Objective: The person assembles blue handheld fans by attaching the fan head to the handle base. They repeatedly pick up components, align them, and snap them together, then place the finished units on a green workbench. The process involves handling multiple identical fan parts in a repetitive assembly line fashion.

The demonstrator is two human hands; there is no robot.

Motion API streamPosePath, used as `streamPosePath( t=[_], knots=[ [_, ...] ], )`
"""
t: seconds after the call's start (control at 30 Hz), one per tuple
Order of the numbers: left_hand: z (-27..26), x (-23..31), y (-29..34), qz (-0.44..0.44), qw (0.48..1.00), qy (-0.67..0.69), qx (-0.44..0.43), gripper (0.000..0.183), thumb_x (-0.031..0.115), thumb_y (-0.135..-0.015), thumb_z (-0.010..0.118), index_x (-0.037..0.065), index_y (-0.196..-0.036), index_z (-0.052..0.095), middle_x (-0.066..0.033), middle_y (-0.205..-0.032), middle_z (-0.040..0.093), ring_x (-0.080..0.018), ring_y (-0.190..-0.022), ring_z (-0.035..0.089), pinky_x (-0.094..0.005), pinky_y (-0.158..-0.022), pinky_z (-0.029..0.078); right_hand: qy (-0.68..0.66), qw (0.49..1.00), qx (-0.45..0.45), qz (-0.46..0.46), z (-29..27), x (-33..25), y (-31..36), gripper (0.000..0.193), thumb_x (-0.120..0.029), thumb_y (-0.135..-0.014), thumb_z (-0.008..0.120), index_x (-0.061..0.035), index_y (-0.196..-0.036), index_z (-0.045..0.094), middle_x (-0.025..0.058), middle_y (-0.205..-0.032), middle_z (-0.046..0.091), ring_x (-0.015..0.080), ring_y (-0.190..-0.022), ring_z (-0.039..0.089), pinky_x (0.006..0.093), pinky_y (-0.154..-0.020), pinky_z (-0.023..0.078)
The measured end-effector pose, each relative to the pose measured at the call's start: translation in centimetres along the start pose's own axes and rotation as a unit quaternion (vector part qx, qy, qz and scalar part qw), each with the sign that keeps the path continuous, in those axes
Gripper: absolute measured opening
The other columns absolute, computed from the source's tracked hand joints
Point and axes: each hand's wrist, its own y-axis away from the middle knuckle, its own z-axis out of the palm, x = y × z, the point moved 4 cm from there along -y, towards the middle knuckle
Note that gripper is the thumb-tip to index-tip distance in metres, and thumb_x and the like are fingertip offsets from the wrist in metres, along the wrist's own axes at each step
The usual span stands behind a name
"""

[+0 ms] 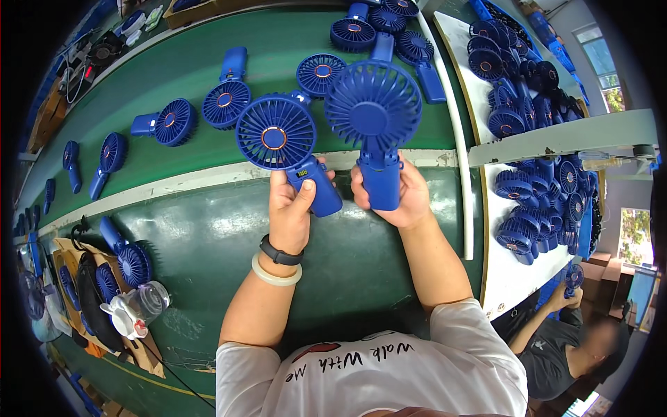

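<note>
My left hand (289, 217) is closed round the handle of a blue handheld fan (276, 124). Its round grille faces up with a copper ring at the hub, and a small display shows on the handle. In my right hand (411, 193) is a second blue handheld fan (374, 115), gripped by its handle, with the ringless side of its head in view. Both fans are held side by side over the edge of the green conveyor belt (184, 69). Another blue fan (323, 74) lies on the belt just beyond them.
More fans (226, 103) lie spread along the belt. At right, a white table (497, 271) carries rows of fans behind a pale metal bar (563, 142). A clear jar (149, 300) and cardboard stand at left. A co-worker (556, 351) holds a fan at lower right.
</note>
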Motion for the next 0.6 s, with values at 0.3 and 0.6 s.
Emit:
streamPosePath(
  t=[0.3,0.6],
  knots=[
    [-0.4,0.3,0.1,-0.005,0.998,0.059,0.001,0.042,0.005,-0.085,0.049,0.006,-0.125,0.036,-0.0142,-0.111,0.054,-0.0251,-0.094,0.06,-0.0392,-0.081,0.051,0.137,0.984,0.114,0.008,0.4,-0.1,0.4,0.048,-0.024,-0.082,0.062,-0.0011,-0.121,0.045,0.0153,-0.097,0.061,0.0284,-0.079,0.065,0.0371,-0.07,0.053],
    [-0.3,0.3,0.3,-0.025,0.999,0.033,0.022,0.047,0.013,-0.083,0.053,0.008,-0.127,0.036,-0.0139,-0.111,0.053,-0.026,-0.094,0.059,-0.0416,-0.081,0.051,0.207,0.959,0.188,-0.05,0.3,-0.5,0.3,0.047,-0.018,-0.08,0.064,-0.0058,-0.12,0.043,0.0111,-0.096,0.056,0.0239,-0.072,0.062,0.0357,-0.063,0.052]
  ],
)
